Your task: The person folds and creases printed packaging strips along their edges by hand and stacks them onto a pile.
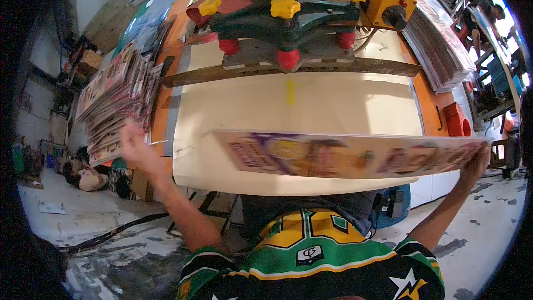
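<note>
A long printed cardboard sheet (355, 158) with colourful pictures is tilted above the near part of the pale work surface (250, 103). My right hand (476, 162) grips its right end, and its left end hangs in the air. On the left, my left hand (136, 147) is raised beside a stack of printed sheets (119, 103), away from the held sheet. Motion smears its fingers, so I cannot make out whether they are closed or touching the stack.
A dark green press head (288, 25) with yellow knobs and a long metal bar (366, 66) spans the surface. A yellow control box (388, 4) is beside it. Another tall stack of sheets (438, 50) and a red bin (456, 120) stand at right.
</note>
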`<state>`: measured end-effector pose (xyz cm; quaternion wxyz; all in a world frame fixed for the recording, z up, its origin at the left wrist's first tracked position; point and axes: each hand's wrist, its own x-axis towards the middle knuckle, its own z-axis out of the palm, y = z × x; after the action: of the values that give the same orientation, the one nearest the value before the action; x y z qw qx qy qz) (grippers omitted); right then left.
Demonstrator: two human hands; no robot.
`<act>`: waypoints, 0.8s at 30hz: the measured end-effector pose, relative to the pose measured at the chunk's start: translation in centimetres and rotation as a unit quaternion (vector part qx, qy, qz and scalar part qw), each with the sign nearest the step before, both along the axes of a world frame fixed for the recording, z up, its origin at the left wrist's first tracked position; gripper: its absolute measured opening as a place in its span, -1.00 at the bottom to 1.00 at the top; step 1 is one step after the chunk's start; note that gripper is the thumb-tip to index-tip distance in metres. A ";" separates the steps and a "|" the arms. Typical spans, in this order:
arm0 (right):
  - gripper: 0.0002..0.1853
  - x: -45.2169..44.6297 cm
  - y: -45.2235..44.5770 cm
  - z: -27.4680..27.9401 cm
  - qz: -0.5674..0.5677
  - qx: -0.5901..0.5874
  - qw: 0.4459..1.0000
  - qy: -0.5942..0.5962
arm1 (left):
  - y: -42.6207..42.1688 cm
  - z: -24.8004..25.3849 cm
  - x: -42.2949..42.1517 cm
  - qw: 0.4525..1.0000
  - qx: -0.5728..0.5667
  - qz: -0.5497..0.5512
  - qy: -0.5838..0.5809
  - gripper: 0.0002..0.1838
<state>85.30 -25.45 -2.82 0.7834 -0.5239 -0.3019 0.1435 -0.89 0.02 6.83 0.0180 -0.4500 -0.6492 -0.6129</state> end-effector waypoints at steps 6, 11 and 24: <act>-0.52 -0.2 -3.5 2.0 -0.125 -0.049 0.989 -0.055 | -4.9 -1.0 -11.5 0.989 -0.076 0.116 0.054 -0.67; -0.57 -2.8 -1.5 1.0 -0.031 0.021 0.998 0.040 | -5.8 -1.2 -10.2 0.971 -0.064 0.138 0.182 -0.58; -0.53 -7.4 2.0 1.3 0.040 -0.066 0.997 -0.013 | -12.7 0.7 -13.7 0.895 0.181 0.348 0.212 -0.55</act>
<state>77.89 -23.43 -1.54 0.7369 -0.5635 -0.3228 0.1878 -14.60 -12.67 7.57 0.4485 -0.3032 -0.6234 -0.5642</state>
